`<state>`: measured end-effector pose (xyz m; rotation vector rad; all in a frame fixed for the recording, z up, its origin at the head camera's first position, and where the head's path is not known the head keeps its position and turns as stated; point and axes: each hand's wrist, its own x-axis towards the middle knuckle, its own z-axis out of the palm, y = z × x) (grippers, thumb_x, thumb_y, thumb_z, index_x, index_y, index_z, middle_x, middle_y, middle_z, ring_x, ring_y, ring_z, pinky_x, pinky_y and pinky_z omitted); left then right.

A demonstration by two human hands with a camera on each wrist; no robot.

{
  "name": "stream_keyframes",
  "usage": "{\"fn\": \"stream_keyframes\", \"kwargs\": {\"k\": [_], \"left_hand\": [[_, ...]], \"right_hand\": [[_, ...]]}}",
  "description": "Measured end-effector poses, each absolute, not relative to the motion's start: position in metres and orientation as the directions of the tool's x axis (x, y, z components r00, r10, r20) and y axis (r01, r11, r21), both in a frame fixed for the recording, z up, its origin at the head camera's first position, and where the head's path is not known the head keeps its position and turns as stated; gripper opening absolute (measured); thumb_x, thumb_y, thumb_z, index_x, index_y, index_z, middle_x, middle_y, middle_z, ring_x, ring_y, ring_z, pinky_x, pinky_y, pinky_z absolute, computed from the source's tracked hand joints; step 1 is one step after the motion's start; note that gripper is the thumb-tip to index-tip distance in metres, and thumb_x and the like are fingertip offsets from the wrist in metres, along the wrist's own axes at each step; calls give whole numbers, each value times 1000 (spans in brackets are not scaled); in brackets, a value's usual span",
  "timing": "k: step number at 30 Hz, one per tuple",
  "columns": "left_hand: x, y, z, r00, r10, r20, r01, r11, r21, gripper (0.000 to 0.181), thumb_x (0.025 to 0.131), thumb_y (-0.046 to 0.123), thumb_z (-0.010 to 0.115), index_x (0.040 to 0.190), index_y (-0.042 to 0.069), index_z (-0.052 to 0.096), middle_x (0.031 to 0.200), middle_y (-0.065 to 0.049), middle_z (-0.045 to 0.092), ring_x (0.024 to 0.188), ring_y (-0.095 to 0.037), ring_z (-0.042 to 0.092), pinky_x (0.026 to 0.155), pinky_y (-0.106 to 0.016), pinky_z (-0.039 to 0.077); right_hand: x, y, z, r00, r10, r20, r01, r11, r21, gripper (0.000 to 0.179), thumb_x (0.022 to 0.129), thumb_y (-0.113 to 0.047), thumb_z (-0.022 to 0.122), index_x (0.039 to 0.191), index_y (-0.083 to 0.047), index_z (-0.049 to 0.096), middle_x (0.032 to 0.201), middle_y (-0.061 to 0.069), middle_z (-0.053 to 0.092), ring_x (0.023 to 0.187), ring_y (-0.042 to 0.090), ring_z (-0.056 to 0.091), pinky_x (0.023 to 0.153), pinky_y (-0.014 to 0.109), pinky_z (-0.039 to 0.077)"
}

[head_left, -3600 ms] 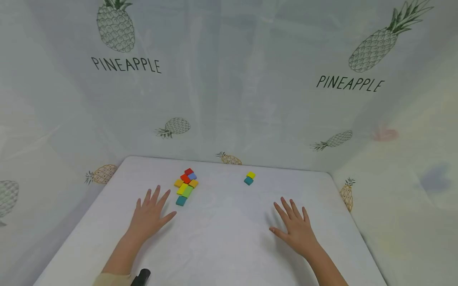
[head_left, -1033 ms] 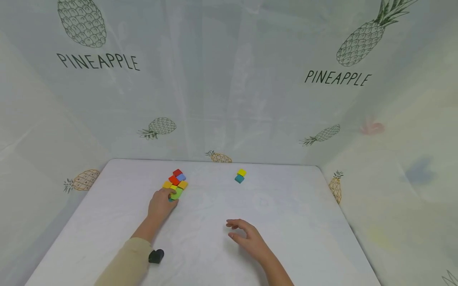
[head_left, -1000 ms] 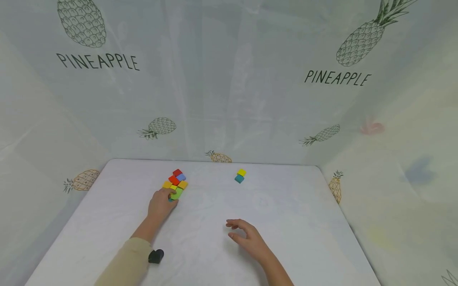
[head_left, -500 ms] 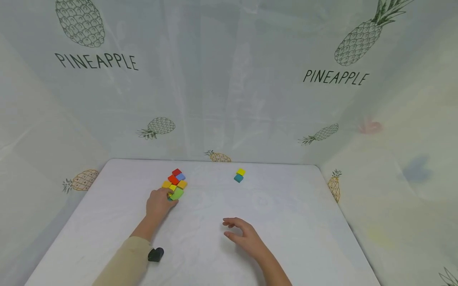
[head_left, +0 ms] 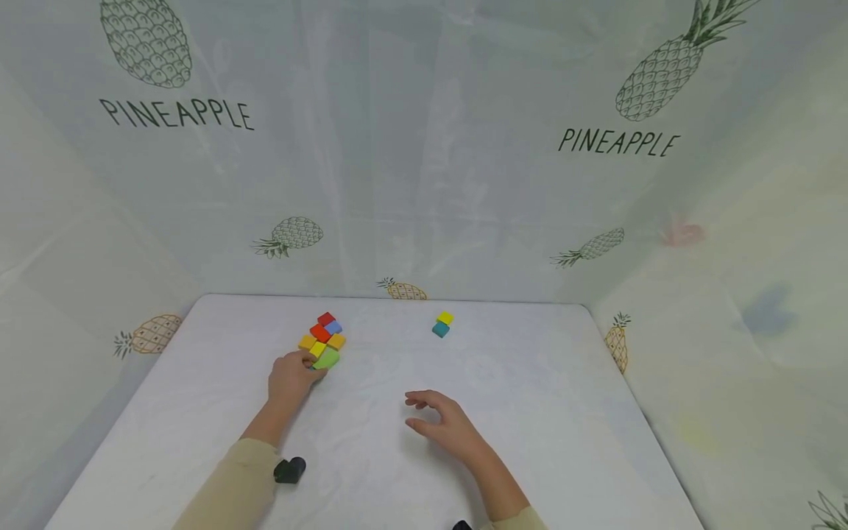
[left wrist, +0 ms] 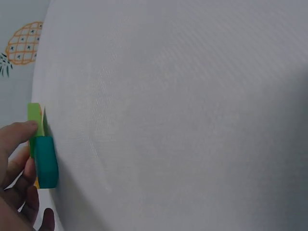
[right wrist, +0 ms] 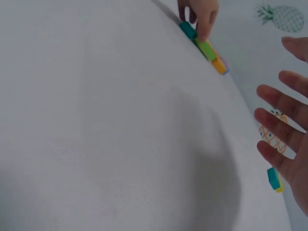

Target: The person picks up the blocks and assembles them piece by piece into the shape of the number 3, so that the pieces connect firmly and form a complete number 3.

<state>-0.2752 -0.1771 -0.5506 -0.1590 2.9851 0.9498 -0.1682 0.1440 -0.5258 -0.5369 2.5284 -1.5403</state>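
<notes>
My left hand (head_left: 289, 379) is at the near end of a cluster of small coloured blocks, its thumb and fingers pinching a light green block (head_left: 327, 359). Close against that one lies a teal block (left wrist: 46, 162), mostly hidden by the hand in the head view. A yellow block (head_left: 318, 349) sits just beyond the fingertips. Past it come two orange blocks (head_left: 336, 341), two red blocks (head_left: 320, 333) and a blue block (head_left: 333, 327). Over the middle of the table, my right hand (head_left: 445, 423) hovers with relaxed, spread fingers and holds nothing.
Farther back stand a yellow block (head_left: 444, 318) and a teal block (head_left: 440, 330), touching each other. The white table (head_left: 530, 383) ends at a pineapple-print curtain (head_left: 411, 184) behind and at the sides. A black wrist device (head_left: 289, 470) sits at my left sleeve.
From spread hands above the table, my left hand has reached to the cluster and taken hold of the green block, which has turned slightly. My right hand has moved left, its fingers bending loosely.
</notes>
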Motion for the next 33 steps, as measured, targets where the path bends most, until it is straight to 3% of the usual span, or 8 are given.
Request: {"fn": "stream_keyframes", "kwargs": {"k": [8, 20, 27, 33], "left_hand": [[-276, -167, -541, -997, -75, 20, -42, 742, 669, 40, 82, 22, 77, 115, 1, 68, 105, -15, 65, 103, -35, 53, 87, -49, 47], [-267, -120, -521, -996, 24, 82, 77, 682, 728, 32, 78, 21, 83, 104, 6, 73, 94, -5, 64, 93, -28, 55, 80, -41, 48], [-265, -96, -529, -994, 88, 57, 101, 674, 731, 27, 78, 21, 83, 101, 10, 73, 93, -2, 63, 91, -24, 55, 80, -39, 49], [-261, -80, -545, -993, 111, 43, 108, 689, 717, 26, 76, 23, 84, 99, 14, 73, 90, 1, 63, 87, -21, 55, 77, -38, 49]], "right_hand": [[-181, 147, -524, -940, -332, 77, -212, 393, -895, 45, 92, -25, 69, 132, -7, 58, 119, -2, 65, 111, 24, 57, 99, 54, 39], [-201, 158, -537, -964, -238, 122, -202, 350, -915, 45, 90, -21, 72, 128, -1, 59, 118, 10, 66, 108, 27, 58, 97, 46, 44], [-210, 160, -544, -975, -184, 125, -182, 338, -923, 45, 88, -19, 73, 126, 1, 60, 115, 9, 66, 106, 29, 59, 95, 46, 45], [-212, 158, -539, -984, -152, 98, -141, 314, -939, 41, 88, -10, 73, 124, 4, 60, 115, 17, 66, 107, 35, 58, 95, 50, 44]]}}
